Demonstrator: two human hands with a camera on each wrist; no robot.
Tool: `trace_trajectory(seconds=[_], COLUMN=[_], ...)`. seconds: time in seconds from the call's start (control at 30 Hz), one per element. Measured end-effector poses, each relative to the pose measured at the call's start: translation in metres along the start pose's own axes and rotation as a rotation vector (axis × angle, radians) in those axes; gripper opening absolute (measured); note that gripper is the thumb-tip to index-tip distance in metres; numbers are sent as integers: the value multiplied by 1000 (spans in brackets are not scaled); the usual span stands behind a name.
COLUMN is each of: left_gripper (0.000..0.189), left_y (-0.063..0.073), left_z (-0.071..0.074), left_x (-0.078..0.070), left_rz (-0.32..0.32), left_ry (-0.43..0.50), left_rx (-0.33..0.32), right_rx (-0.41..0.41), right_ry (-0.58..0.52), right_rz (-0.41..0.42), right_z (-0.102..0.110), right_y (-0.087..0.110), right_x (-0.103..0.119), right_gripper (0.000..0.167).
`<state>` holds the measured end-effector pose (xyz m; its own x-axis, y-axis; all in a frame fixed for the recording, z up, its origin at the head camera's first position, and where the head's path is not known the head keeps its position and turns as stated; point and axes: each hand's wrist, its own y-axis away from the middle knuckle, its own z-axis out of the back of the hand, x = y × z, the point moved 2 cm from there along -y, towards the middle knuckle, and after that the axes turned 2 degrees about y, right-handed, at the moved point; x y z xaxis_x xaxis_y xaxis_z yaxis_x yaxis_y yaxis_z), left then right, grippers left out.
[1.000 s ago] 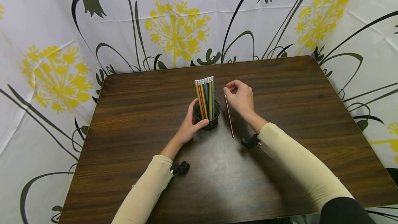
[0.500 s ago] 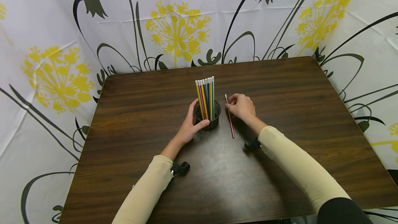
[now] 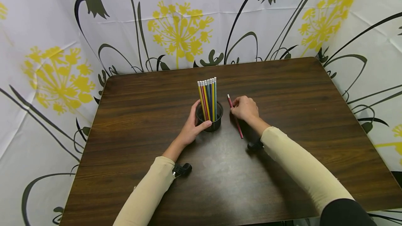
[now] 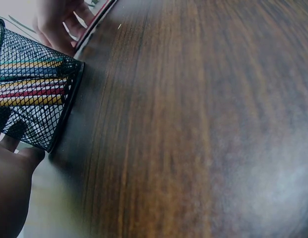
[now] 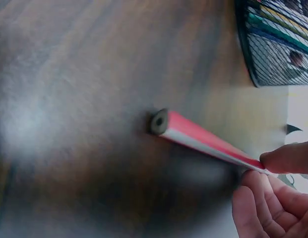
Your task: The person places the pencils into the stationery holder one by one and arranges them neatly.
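Note:
A black mesh pencil cup [image 3: 215,127] stands upright on the table, with several pencils [image 3: 207,97] in yellow, red, blue and pale green inside, white eraser ends up. My left hand [image 3: 190,127] curls round the cup's left side, thumb across its front. To the right of the cup, my right hand [image 3: 245,108] pinches a red pencil [image 3: 238,127] between thumb and fingers near its eraser end. In the right wrist view the red pencil [image 5: 203,137] shows a flat, unsharpened tip facing the camera, low over the wood. The mesh cup [image 4: 32,121] also shows in the left wrist view.
The dark wood-grain table [image 3: 141,114] spreads out on all sides of the hands. Its far edge meets a white curtain [image 3: 201,27] printed with yellow and grey flowers. Each wrist carries a small black camera, such as the left camera [image 3: 183,169].
My right hand has come down and toward me along the red pencil and now pinches it. The pencil's near end has swung right. My left hand stays on the cup.

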<state>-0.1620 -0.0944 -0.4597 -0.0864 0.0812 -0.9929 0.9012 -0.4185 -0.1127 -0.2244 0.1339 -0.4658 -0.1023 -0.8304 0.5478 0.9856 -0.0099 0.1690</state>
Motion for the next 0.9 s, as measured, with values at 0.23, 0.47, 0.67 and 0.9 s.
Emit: trace_trajectory(seconds=[0.23, 0.47, 0.67, 0.9], left_gripper=[82, 82, 82, 81], left_y=[0, 0, 0, 1], left_z=[-2, -3, -3, -1], left_x=[-6, -6, -5, -5], left_rz=[12, 1, 5, 1], left_ry=[-1, 1, 15, 4], left_rx=[5, 5, 10, 5], right_rx=[-97, -305, -421, -425], right_ry=[-104, -298, -530, -678], right_rz=[34, 190, 317, 482], right_z=[26, 60, 80, 81], right_y=[1, 9, 21, 37], right_x=[9, 33, 55, 81], right_gripper=[14, 17, 17, 19])
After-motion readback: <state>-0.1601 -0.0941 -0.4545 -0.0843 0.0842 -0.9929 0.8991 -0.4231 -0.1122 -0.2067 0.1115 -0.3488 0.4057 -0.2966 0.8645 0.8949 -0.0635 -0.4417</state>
